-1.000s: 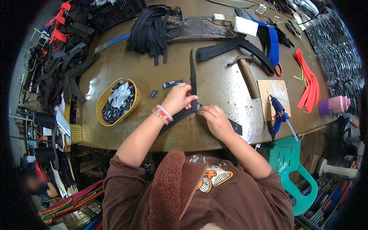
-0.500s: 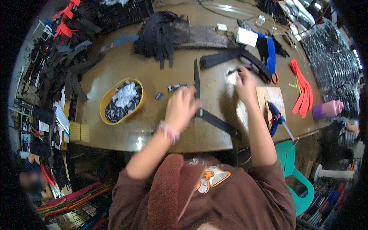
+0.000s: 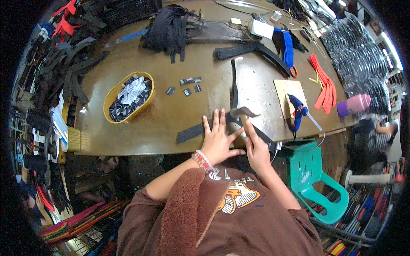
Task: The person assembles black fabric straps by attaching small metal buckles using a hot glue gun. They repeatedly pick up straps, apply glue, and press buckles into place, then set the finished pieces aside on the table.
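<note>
The left hand (image 3: 218, 143) lies palm down with fingers widely spread across the flat black woven strap (image 3: 191, 133), gripping nothing, apparently to keep it flat and still; the right hand (image 3: 258, 154) has its fingers closed round the dark-headed, wooden-handled hammer (image 3: 244, 112), seemingly choked up close to the head for control; the strap rests on the brown, shiny-topped bench (image 3: 128, 144) near its front edge, perhaps for easy reach.

One arm of the strap points almost straight away from the person; the others run crosswise, one angling toward the near left, one toward the near right; they meet around the hammer head, where overlap hides the join; the hammer's handle points back toward the person, its curved head lying roughly across that line.
</note>
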`<state>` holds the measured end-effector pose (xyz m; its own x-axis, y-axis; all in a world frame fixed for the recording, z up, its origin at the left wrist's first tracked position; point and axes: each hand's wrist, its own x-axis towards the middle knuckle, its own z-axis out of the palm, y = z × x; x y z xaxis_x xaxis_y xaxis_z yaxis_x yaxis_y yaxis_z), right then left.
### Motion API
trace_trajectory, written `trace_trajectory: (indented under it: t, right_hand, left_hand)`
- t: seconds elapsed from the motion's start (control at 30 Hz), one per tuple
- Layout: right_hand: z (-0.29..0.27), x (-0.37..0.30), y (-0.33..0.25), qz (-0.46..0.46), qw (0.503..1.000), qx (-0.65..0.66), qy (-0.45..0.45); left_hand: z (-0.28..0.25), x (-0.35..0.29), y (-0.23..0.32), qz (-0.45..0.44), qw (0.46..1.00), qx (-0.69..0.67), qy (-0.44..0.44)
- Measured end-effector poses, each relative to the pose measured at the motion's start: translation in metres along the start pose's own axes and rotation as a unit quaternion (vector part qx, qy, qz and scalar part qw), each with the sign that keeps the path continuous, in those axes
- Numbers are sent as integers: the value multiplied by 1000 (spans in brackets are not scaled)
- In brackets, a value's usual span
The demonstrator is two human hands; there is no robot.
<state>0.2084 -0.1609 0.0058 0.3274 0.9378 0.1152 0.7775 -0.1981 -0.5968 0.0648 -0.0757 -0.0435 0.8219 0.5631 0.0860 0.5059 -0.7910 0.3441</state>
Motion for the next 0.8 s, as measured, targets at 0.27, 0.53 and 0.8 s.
trace_trajectory:
  t: [0.27, 0.53, 0.8]
  right_hand:
    - [9, -30, -4, -43, 998, 17, 36]
    - [1, 77, 82, -57, 974, -129, 176]
    - [9, 115, 106, -25, 936, -303, 177]
  left_hand:
    - [8, 1, -2, -22, 1000, 16, -10]
    - [1, -10, 13, 58, 995, -53, 67]
    - [-67, 31, -57, -187, 663, -679, 255]
